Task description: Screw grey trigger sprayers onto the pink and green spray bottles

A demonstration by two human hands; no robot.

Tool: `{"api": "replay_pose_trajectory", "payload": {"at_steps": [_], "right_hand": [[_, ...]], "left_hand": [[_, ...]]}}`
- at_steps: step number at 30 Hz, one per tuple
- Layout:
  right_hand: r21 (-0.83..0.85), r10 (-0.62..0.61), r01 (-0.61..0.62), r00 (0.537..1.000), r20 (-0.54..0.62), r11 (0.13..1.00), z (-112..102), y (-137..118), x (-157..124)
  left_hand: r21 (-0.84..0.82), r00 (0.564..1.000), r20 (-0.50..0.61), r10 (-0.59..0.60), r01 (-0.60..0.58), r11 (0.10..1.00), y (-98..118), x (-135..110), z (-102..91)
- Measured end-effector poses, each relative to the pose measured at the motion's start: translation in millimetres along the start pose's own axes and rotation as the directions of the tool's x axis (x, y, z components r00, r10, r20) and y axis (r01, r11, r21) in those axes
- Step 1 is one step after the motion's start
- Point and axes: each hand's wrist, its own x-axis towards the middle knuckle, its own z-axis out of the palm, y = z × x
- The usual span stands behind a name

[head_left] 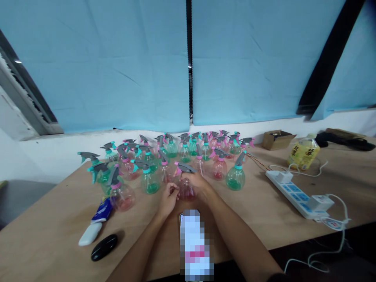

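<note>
A pink spray bottle (185, 187) with a grey trigger head stands on the wooden table (258, 211) in front of me. My right hand (197, 181) is wrapped round its neck and shoulder from the right. My left hand (169, 197) is curled against the bottle's lower left side, fingers pinched together. Behind it stand several pink and green spray bottles (149, 178) in a loose crowd, with one green bottle (235, 175) off to the right.
A white and blue tube (95, 223) and a black oval object (103, 247) lie at the left front. A white power strip (296, 192) with plugs, a yellow drink bottle (303, 152) and a small cardboard box (277, 139) sit at the right. Blue blinds hang behind.
</note>
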Motion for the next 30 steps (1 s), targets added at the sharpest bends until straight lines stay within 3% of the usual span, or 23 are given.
{"api": "replay_pose_trajectory", "payload": {"at_steps": [5,15,23,30], "right_hand": [[0.001,-0.031,0.031,0.999,0.015,1.0,2,0,1],[-0.026,0.028,-0.03,0.998,-0.047,0.999,-1,14,3],[0.055,-0.087,0.087,0.996,0.0,0.995,4,4,0],[-0.135,-0.141,0.118,0.976,-0.168,0.984,6,13,-2]], "left_hand": [[0.002,1.0,-0.001,0.012,-0.012,1.0,-1,0,-0.3],[0.009,1.0,0.005,0.007,-0.007,1.0,-2,1,-0.7],[0.037,1.0,0.006,-0.001,0.001,0.999,1,-2,-1.2],[0.02,1.0,0.023,0.017,-0.018,1.0,2,-1,-1.4]]}}
